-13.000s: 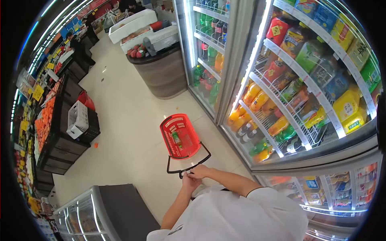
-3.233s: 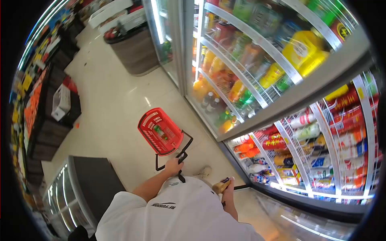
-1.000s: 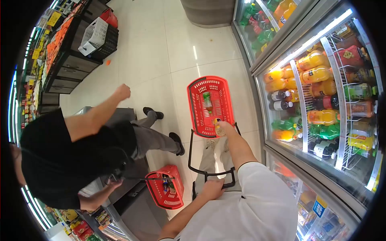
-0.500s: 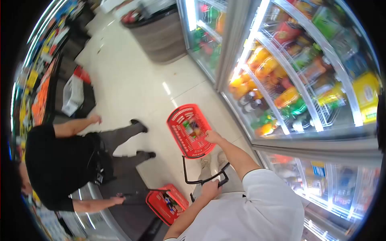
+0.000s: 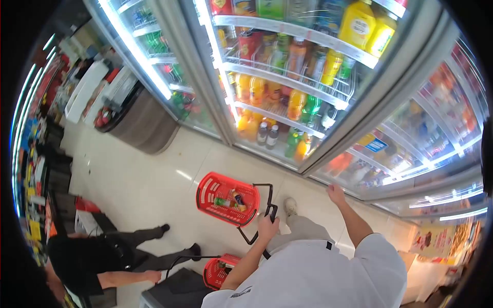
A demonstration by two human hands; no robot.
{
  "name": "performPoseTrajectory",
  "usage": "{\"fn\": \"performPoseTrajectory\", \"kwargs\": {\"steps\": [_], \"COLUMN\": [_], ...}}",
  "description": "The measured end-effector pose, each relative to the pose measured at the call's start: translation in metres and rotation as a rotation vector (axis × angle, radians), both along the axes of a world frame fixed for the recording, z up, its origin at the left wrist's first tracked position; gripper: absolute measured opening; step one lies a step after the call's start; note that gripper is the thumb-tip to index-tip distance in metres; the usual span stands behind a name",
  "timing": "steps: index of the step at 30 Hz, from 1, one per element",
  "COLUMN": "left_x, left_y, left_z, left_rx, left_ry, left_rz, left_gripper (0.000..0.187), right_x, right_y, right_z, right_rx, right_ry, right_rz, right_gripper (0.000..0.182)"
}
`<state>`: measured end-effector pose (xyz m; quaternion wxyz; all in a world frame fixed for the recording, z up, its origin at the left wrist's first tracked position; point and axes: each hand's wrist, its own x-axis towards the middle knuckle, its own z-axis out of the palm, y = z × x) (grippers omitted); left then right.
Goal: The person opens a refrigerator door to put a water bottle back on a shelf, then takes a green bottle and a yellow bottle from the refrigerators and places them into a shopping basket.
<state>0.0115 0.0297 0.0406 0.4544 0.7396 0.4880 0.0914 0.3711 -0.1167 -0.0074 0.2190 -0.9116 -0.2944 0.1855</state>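
My left hand point(image 5: 268, 226) is closed round the black handle point(image 5: 272, 208) of a red shopping basket point(image 5: 228, 199). A few packaged items point(image 5: 238, 200), one with a green label, lie inside the basket. My right hand point(image 5: 336, 195) is off the basket, raised beside the lower edge of the glass-fronted coolers. Its fingers look curled, but they are too small and blurred to tell whether it holds anything. Bottles of orange, yellow and green drinks point(image 5: 255, 90) stand on the shelves behind the cooler glass point(image 5: 287, 77).
At the lower left, another person in a black top point(image 5: 77, 259) holds a second red basket point(image 5: 215, 272) by its handle. A rounded brown counter point(image 5: 146, 123) stands at the upper left. A dark-topped surface point(image 5: 179, 292) is at the bottom.
The view has turned toward the coolers. My right hand has let go of the basket's rim and moved away to the right. My left hand still holds the handle.
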Motion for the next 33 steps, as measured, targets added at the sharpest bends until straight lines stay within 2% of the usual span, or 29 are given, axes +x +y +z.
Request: {"fn": "performPoseTrajectory", "kwargs": {"steps": [1, 2, 3, 4, 6, 8, 9, 11, 12, 13, 14, 16, 17, 21, 22, 24, 25, 27, 28, 29, 30, 32, 33], "left_x": [0.003, 0.006, 0.011, 0.013, 0.011, 0.015, 0.019, 0.019, 0.026, 0.036, 0.041, 0.044, 0.046, 0.06, 0.064, 0.067, 0.066, 0.042, 0.051, 0.037, 0.038, 0.047, 0.054], "left_y": [-0.001, -0.005, -0.011, -0.016, -0.025, -0.034, -0.04, -0.05, -0.058, -0.071, -0.081, -0.1, -0.109, -0.161, -0.172, -0.189, -0.2, -0.203, -0.213, -0.205, -0.204, -0.199, -0.184], "left_z": [0.004, 0.004, -0.004, -0.01, -0.015, -0.011, -0.008, -0.017, -0.019, 0.012, -0.005, -0.059, -0.079, -0.085, -0.082, -0.075, -0.071, -0.116, -0.063, -0.13, -0.139, -0.126, -0.11], "left_rx": [-0.037, -0.037, -0.063, -0.088, -0.12, -0.063, -0.03, -0.011, -0.001, -0.076, -0.067, 0.099, 0.088, 0.108, 0.117, 0.04, 0.078, 0.065, 0.046, 0.137, 0.146, 0.268, 0.275], "left_ry": [-0.005, -0.013, -0.009, -0.007, -0.049, -0.075, -0.078, -0.048, -0.014, -0.018, -0.021, 0.143, 0.171, 0.352, 0.349, 0.519, 0.545, 0.502, 0.605, 0.558, 0.547, 0.619, 0.629], "left_rz": [-0.01, -0.052, -0.024, 0.005, -0.037, -0.04, -0.044, -0.099, -0.118, -0.111, -0.142, -0.211, -0.238, -0.274, -0.29, -0.432, -0.389, -0.394, -0.501, -0.465, -0.493, -1.085, -1.106], "left_gripper": [0.038, 0.038, 0.038, 0.037, 0.036, 0.036, 0.035, 0.035, 0.035, 0.037, 0.037, 0.038, 0.04, 0.041, 0.041, 0.04, 0.038, 0.037, 0.038, 0.037, 0.037, 0.026, 0.026], "right_x": [0.002, -0.008, -0.019, -0.033, -0.073, -0.093, -0.098, -0.111, -0.117, -0.116, -0.113, -0.092, -0.086, -0.057, -0.055, -0.062, -0.073, -0.103, -0.122, -0.141, -0.163, -0.205, -0.228], "right_y": [-0.043, -0.097, -0.133, -0.185, -0.248, -0.289, -0.303, -0.323, -0.314, -0.318, -0.323, -0.336, -0.346, -0.409, -0.431, -0.485, -0.515, -0.578, -0.607, -0.632, -0.654, -0.677, -0.681], "right_z": [-0.022, -0.056, -0.059, -0.088, -0.084, -0.085, -0.086, -0.086, -0.034, -0.036, -0.036, -0.029, -0.028, -0.013, -0.017, -0.036, -0.048, -0.077, -0.094, -0.106, -0.115, -0.118, -0.111], "right_rx": [-0.24, -0.303, -0.488, -0.552, -0.689, -0.722, -0.701, -0.611, -0.467, -0.408, -0.351, -0.211, -0.1, 0.153, 0.161, 0.175, 0.134, 0.023, 0.033, 0.05, 0.039, 0.033, 0.04], "right_ry": [0.046, -0.031, 0.076, 0.098, 0.191, 0.567, 0.571, 0.507, 0.482, 0.409, 0.337, 0.313, 0.28, 0.235, 0.233, 0.162, 0.091, 0.191, 0.284, 0.374, 0.384, 0.455, 0.515], "right_rz": [0.071, 0.142, 0.204, 0.194, 0.245, 0.164, 0.132, 0.255, 0.051, -0.023, -0.097, -0.119, -0.221, -0.51, -0.526, -0.699, -0.698, -0.871, -0.983, -1.092, -1.129, -1.233, -1.304], "right_gripper": [0.032, 0.039, 0.045, 0.043, 0.039, 0.048, 0.048, 0.045, 0.044, 0.044, 0.044, 0.046, 0.045, 0.045, 0.045, 0.041, 0.037, 0.031, 0.03, 0.028, 0.027, 0.026, 0.026]}}
